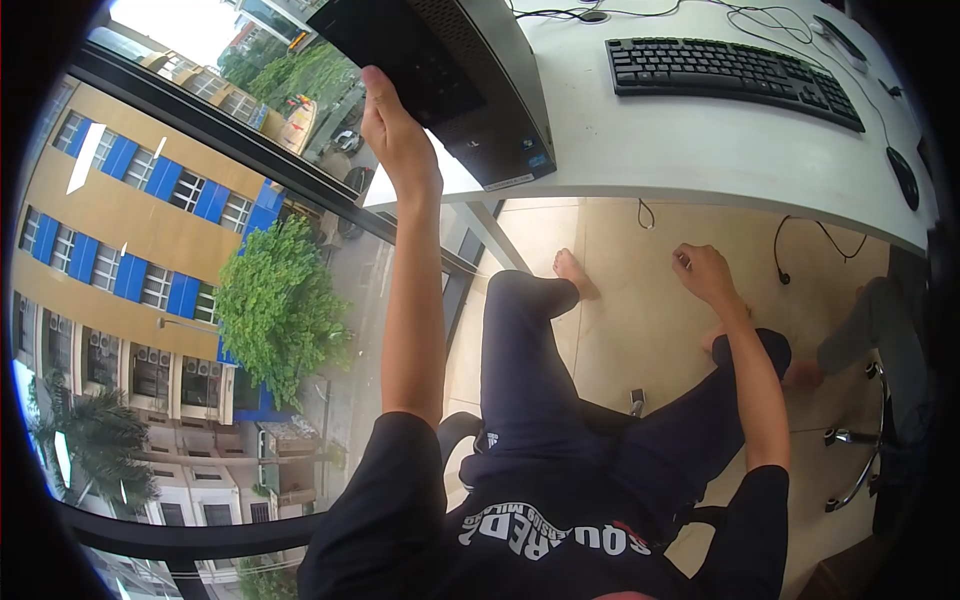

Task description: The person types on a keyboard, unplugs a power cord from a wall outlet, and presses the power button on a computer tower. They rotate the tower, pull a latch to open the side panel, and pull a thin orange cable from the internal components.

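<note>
My left hand [402,145] is against the left edge of a black computer tower [500,95], its thumb pointing up along the case and its other fingers hidden. The tower stands at the left end of a white desk [585,150], with small stickers near its lower corner. My right hand [704,272] is held above my knee, below the desk's front edge and away from the tower. Its fingers are curled inward; a small pale spot shows at the fingertips, too small to make out.
A black keyboard [735,80], a mouse [902,178] and loose cables lie on the desk. Another cable [783,255] hangs under it. A large window [190,250] borders the left side. At right are another person's leg [865,325] and a chair base [855,437].
</note>
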`<action>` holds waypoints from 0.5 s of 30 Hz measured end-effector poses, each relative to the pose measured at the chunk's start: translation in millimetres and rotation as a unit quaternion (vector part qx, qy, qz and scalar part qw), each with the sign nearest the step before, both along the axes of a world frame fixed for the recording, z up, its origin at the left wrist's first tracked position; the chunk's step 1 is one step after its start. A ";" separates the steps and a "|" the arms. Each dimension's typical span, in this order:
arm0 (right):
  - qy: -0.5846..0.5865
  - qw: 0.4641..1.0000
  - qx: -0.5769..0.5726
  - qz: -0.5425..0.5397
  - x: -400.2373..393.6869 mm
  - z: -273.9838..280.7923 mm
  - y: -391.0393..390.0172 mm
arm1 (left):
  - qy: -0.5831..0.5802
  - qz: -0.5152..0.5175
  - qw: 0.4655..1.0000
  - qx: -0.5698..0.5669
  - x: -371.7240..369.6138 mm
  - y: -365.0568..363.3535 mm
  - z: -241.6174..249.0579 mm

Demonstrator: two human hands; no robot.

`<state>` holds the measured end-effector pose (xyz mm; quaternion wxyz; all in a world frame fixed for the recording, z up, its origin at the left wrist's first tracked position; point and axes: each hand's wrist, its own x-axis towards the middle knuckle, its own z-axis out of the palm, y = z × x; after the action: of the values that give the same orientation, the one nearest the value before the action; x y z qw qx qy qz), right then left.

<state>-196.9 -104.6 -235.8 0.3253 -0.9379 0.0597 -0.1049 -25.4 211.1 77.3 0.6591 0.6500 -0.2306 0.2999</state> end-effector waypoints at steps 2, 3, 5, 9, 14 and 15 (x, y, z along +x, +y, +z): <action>-0.014 0.998 0.047 -0.032 3.8 -27.5 -3.8 | -0.032 0.047 0.998 0.005 3.8 -6.8 -0.5; 0.028 0.994 0.079 -0.077 1.8 -61.3 -8.4 | -0.037 0.048 0.998 0.009 6.0 -8.4 -2.3; 0.111 0.972 0.138 -0.157 0.1 -130.3 -19.6 | -0.036 0.052 0.998 0.000 4.6 -7.8 -3.9; 0.055 0.976 0.182 -0.107 -8.3 -103.9 -10.0 | 0.007 0.029 0.997 -0.072 -6.1 -14.1 3.6; 0.094 0.975 0.180 -0.094 -13.5 -93.1 -12.9 | 0.013 0.012 0.990 -0.140 -17.0 -26.7 11.2; 0.095 0.976 0.175 -0.093 -17.2 -96.0 -15.2 | 0.014 0.014 0.993 -0.118 -15.3 -25.9 11.0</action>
<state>-214.1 -119.8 -331.8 0.4665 -0.8622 0.1945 -0.0330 -40.6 185.2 88.3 0.7302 0.5750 -0.1751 0.3249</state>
